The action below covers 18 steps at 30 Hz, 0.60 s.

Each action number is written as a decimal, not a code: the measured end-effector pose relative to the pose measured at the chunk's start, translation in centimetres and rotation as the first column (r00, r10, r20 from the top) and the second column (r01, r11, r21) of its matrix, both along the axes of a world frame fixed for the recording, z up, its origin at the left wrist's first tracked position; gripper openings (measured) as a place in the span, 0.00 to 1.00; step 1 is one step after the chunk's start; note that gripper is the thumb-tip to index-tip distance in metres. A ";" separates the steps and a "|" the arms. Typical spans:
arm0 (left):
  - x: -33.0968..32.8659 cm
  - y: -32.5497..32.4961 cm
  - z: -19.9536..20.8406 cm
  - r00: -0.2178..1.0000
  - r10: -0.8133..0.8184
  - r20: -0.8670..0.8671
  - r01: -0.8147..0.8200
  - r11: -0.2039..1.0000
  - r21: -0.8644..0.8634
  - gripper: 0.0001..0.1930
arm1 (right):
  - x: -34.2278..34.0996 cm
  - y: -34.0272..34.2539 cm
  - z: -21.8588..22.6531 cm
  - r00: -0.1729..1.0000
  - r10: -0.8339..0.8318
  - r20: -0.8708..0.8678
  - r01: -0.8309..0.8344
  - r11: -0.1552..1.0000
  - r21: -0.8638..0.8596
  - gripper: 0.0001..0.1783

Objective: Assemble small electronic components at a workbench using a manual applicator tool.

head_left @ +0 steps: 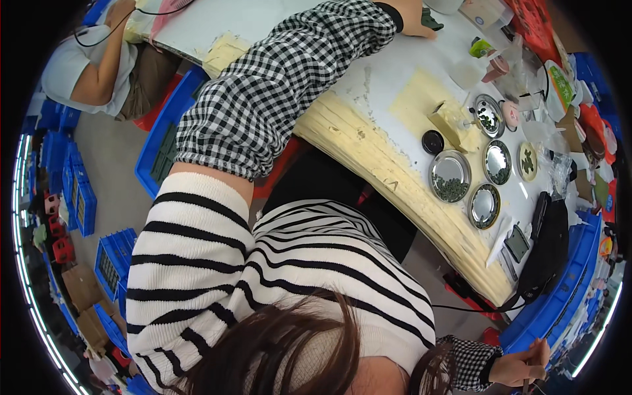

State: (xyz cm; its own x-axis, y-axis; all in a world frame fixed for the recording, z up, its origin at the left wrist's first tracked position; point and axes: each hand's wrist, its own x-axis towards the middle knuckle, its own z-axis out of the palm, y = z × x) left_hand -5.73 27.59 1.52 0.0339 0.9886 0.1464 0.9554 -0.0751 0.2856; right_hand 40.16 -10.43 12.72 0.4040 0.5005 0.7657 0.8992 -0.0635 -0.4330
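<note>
My left arm, in a black-and-white checked sleeve, reaches across the white table to its far side. There my left hand (413, 18) is partly cut off by the upper edge; its fingers close around a small dark green piece (431, 20) whose kind I cannot make out. Low at the right, away from the tabletop, my right hand (521, 366) is closed with its fingertips pinched together. A thin dark tool (525, 387) sticks out below those fingers, too small to name. Round metal dishes stand on the table, one (449, 176) with small dark green pieces in it.
Yellowish paper (368, 155) covers the table's near edge. A black lid (432, 141), a yellow block (454, 125) and a phone (517, 243) lie at the right, near a black bag (548, 237). Blue crates (164, 141) flank the table. Another person (99, 72) sits at the upper left.
</note>
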 end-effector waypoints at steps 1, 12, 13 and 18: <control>-1.0 -0.3 -0.3 0.997 -0.078 -0.004 0.078 0.996 0.032 0.54 | -0.1 0.4 -0.1 1.000 0.017 0.001 -0.017 1.000 -0.001 0.45; -33.0 -32.0 -9.8 0.804 0.591 0.072 -0.525 0.647 0.553 0.26 | -4.8 7.2 -1.0 0.976 0.219 0.001 -0.218 0.971 0.103 0.44; -34.5 -36.3 -13.0 0.786 0.616 0.050 -0.601 0.744 0.291 0.34 | -3.1 7.2 -0.9 0.969 0.241 -0.059 -0.239 0.970 0.046 0.46; -34.4 -45.4 -20.2 0.753 0.587 -0.297 -0.648 0.587 -0.484 0.62 | -4.4 8.6 -1.1 0.951 0.288 -0.116 -0.294 0.955 -0.041 0.49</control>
State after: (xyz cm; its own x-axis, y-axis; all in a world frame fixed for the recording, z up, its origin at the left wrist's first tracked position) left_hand -40.12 -17.83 -18.67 -0.6315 0.6823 -0.3684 0.7370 0.6757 -0.0119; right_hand 35.76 -1.80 11.67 0.3130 0.6503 0.6922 0.8305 0.1662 -0.5317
